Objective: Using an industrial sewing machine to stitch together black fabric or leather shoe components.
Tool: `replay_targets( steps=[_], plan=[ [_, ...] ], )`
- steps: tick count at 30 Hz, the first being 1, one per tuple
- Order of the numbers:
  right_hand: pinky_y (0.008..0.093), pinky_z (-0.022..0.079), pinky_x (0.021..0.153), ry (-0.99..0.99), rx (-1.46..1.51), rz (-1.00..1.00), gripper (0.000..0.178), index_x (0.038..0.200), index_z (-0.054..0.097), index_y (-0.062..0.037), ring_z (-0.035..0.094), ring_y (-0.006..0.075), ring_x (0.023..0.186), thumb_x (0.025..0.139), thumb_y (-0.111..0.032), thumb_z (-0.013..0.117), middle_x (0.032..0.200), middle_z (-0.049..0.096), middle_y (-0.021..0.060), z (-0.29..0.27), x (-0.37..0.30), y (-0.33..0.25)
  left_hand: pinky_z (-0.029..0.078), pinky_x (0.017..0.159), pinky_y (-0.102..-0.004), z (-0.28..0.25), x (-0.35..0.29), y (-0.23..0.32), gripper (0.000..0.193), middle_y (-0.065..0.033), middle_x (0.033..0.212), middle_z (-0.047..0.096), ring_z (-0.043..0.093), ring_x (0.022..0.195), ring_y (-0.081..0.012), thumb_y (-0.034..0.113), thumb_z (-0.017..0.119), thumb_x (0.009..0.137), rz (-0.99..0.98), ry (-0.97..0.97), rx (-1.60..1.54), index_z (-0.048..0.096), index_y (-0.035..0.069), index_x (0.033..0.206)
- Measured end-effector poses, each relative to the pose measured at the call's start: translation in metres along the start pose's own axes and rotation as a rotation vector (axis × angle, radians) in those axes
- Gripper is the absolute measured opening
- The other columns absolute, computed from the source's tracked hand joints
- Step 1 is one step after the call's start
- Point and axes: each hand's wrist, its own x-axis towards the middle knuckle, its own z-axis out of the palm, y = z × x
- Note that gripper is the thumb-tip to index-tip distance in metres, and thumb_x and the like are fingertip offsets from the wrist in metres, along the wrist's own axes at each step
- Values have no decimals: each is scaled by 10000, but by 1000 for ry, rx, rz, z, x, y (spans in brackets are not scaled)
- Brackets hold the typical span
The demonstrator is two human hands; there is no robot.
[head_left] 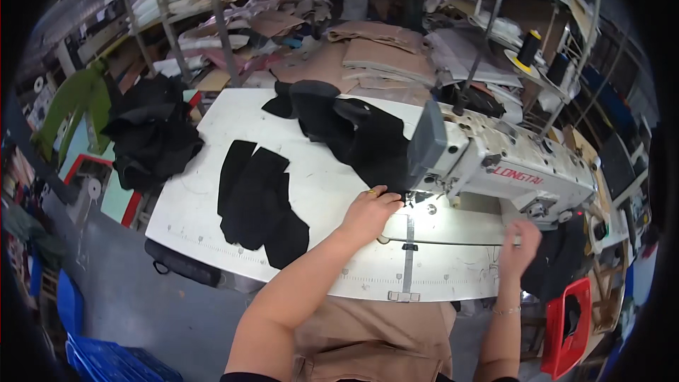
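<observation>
A black fabric piece (382,148) lies across the sewing table (332,223), its near edge at the needle area of a white industrial sewing machine (513,163). My left hand (371,213) rests at that edge, fingers bent and pressed onto the cloth just left of the presser foot. My right hand (520,246) is over the table's right end, below the machine's arm. Its fingers are curled together and slightly blurred; whatever may be in them is too small to make out. Cut black fabric pieces (262,198) lie on the table's left part, apart from both hands.
A heap of black cloth (152,131) sits beyond the table's left edge. Behind the table are stacked pink-beige fabric bundles (389,60). Thread cones (529,49) stand on a rack at back right. A red plastic basket or stool (566,329) is at lower right, blue chairs (106,357) at lower left.
</observation>
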Motion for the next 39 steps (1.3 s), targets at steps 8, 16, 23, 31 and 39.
replay_targets(
  steps=[8,16,23,31,39],
  plan=[
    [484,370,1009,-589,-477,445,460,1243,505,48,478,377,1210,897,-236,607,1305,501,244,-29,-6,75,414,969,-389,5,2,2,322,-34,1252,585,483,1228,-288,30,545,798,-7,-10,36,642,73,1102],
    [471,323,1064,-432,-579,228,566,1322,427,83,412,380,1289,923,-295,566,1390,425,254,-24,-22,73,412,980,-386,8,1,7,332,-29,1264,574,472,1242,-284,28,543,802,-29,-30,23,635,88,1115],
    [446,329,1057,-347,-140,-20,430,1254,505,40,412,377,1287,857,-78,621,1368,440,252,-29,-72,-35,419,979,-388,9,-6,-9,302,-51,1227,591,497,1211,-283,22,551,774,-26,36,-89,659,77,1050],
    [374,503,725,-38,143,70,50,841,634,-1,616,326,781,804,8,602,852,642,166,-14,-83,-38,445,951,-422,-11,-1,-2,308,-120,1181,611,536,1147,-338,52,581,743,31,23,10,655,26,1041],
    [473,397,981,198,-124,293,252,1005,619,-46,513,366,1124,755,-41,651,1165,565,167,-12,-107,-64,465,932,-418,-3,-128,162,282,-148,1117,636,598,1052,-325,104,562,867,610,-624,-718,619,34,1134]
  ],
)
